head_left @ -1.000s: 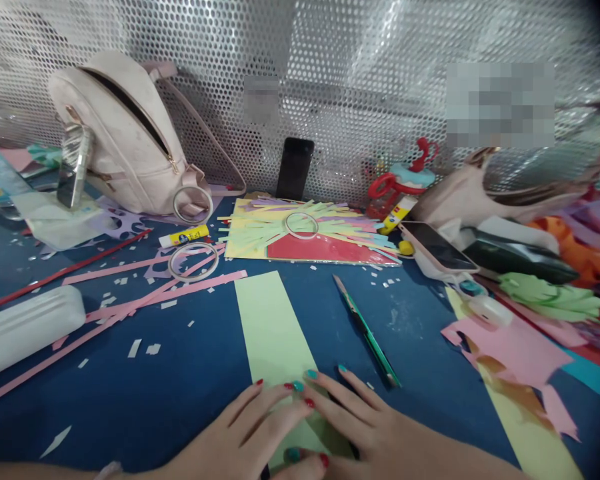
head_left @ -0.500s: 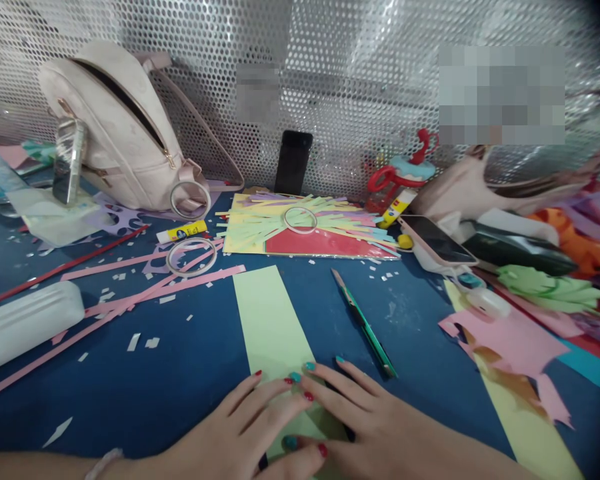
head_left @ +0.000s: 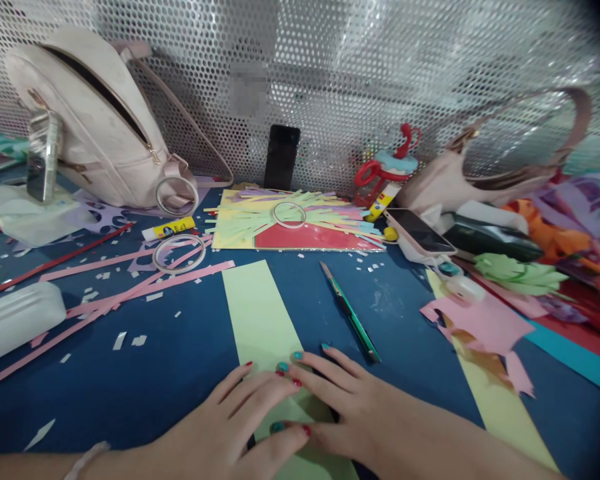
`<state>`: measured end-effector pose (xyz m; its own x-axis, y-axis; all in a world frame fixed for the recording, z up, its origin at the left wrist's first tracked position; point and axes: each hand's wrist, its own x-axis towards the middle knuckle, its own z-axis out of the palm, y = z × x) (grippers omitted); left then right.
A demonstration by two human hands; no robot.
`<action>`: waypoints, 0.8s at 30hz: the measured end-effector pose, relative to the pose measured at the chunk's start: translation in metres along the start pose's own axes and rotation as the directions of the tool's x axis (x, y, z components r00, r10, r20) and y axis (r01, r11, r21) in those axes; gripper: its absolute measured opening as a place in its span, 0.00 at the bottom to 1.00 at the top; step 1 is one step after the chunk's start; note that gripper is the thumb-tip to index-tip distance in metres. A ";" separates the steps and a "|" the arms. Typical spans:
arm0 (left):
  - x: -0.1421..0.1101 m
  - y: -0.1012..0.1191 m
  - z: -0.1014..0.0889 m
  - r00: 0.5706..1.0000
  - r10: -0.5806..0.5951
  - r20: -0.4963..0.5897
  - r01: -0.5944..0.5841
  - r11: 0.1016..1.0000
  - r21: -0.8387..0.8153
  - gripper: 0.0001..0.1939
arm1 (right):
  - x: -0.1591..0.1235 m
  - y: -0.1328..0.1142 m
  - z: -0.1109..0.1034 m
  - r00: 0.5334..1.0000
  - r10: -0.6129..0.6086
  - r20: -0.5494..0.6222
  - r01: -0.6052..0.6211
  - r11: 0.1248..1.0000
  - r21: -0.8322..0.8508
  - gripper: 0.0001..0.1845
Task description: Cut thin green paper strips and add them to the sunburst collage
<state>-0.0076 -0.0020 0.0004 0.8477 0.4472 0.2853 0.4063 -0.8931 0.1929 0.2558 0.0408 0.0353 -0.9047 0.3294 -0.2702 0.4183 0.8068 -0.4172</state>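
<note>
A long pale green paper strip lies on the blue table, running from the middle toward me. My left hand rests on its near part, fingers spread, with red nails. From the other side my right hand lies flat on the strip, its teal-nailed fingers stretched out and their tips meeting those of the left hand. Just beyond the right hand is a green utility knife, lying on the table untouched. Part of the strip is hidden beneath both hands.
At the back lies a card covered with thin paper strips, a tape ring on top. A phone leans behind it. Pink strips and a glue stick are left; pink paper and a phone are right.
The view has turned slightly to the right, so everything appears shifted left. Both hands stay flat on the green paper strip with little visible movement.
</note>
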 end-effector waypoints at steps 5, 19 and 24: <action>0.001 0.000 -0.002 1.000 -0.028 0.002 0.028 0.999 0.030 0.32 | -0.005 0.003 0.002 0.999 -0.008 0.044 0.004 0.996 0.091 0.28; -0.003 -0.004 0.004 0.998 -0.006 0.057 0.007 1.000 -0.022 0.32 | -0.008 0.008 0.013 0.997 -0.068 -0.026 0.069 0.995 0.066 0.33; -0.002 -0.002 0.003 0.998 -0.032 0.062 0.033 0.999 -0.017 0.35 | 0.000 0.005 0.015 0.979 -0.073 -0.191 0.068 0.997 -0.034 0.29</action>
<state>-0.0093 -0.0010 -0.0032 0.8538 0.4715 0.2205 0.4282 -0.8771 0.2177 0.2592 0.0370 0.0206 -0.9316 0.3570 -0.0678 0.3527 0.8436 -0.4049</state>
